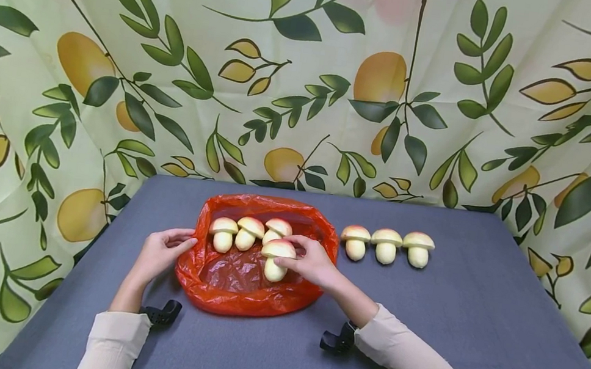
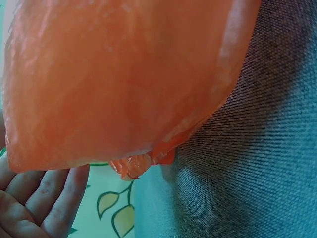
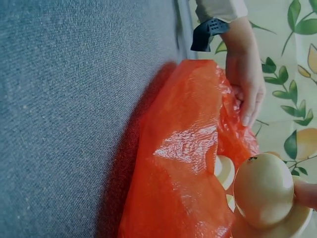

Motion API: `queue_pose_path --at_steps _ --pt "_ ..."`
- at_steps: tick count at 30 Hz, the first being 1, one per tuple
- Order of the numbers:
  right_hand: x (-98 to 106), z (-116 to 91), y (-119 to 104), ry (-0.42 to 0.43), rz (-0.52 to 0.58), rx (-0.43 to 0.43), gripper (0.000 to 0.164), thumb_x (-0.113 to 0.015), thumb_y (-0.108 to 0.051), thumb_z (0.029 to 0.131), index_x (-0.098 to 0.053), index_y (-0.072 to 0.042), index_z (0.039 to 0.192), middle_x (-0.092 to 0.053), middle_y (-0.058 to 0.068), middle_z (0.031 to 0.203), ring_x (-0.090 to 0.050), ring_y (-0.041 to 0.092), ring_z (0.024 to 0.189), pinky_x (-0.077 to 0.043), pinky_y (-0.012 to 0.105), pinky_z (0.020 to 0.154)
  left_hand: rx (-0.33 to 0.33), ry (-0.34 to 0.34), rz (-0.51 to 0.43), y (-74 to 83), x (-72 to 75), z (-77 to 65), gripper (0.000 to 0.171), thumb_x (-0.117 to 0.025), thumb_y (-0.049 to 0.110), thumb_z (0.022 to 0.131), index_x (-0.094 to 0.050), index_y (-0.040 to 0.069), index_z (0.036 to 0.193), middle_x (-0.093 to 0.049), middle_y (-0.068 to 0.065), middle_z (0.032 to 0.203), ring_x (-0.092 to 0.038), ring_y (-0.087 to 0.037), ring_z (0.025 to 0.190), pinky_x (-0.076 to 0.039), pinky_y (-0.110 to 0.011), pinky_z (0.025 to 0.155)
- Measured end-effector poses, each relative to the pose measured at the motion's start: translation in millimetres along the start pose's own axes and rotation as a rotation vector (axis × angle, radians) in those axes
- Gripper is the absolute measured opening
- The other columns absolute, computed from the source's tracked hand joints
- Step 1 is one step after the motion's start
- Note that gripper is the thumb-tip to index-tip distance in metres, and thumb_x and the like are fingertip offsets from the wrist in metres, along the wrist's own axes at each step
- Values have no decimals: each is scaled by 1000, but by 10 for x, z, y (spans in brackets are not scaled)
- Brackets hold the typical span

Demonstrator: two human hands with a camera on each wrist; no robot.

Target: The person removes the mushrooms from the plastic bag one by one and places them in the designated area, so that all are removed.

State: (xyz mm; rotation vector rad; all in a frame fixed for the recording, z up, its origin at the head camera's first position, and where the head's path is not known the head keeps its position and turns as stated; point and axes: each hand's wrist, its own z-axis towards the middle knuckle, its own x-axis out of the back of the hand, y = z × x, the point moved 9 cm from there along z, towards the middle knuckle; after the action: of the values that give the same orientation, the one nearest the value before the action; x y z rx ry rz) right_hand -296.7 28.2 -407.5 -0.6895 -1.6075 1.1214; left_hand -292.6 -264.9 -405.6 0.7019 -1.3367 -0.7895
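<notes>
A red plastic bag [image 1: 247, 308] stands with its mouth wide and its rim folded outward. Inside it, along the back, are a left toy mushroom [image 1: 222, 242], a middle one [image 1: 245, 241] and a right one [image 1: 272, 235], each with a pale stem and a cap blushed red. My right hand [image 1: 313, 262] pinches another toy mushroom [image 1: 275, 271] over the bag's right half. At the bag's left rim, my left hand [image 1: 161, 251] holds the plastic between thumb and fingers. In the left wrist view, the bag [image 2: 124, 79] hides part of that hand.
Three more toy mushrooms stand in a row right of the bag: the nearest [image 1: 355, 250], the middle [image 1: 385, 254] and the farthest [image 1: 417, 256]. All rest on a grey-blue table [image 1: 449, 326]. Behind hangs a leaf-and-fruit patterned curtain [image 1: 313, 131].
</notes>
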Motion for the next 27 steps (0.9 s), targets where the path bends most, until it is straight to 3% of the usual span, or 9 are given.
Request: queue_pose_path --at_steps 12,27 --pt "101 -155 31 -38 42 42 54 -73 -20 84 -55 2 130 -65 21 122 -66 24 105 -53 22 78 16 -25 16 -56 -13 5 39 -65 20 92 -63 -6 121 -70 -26 111 -56 18 78 -49 -8 71" --pt "254 -321 129 -87 93 84 52 -72 -18 85 -55 1 131 -63 21 125 -65 24 109 -51 20 82 9 -17 20 -36 -24 5 37 -64 21 93 -64 -5 120 -70 -26 110 -56 18 78 -49 -7 72"
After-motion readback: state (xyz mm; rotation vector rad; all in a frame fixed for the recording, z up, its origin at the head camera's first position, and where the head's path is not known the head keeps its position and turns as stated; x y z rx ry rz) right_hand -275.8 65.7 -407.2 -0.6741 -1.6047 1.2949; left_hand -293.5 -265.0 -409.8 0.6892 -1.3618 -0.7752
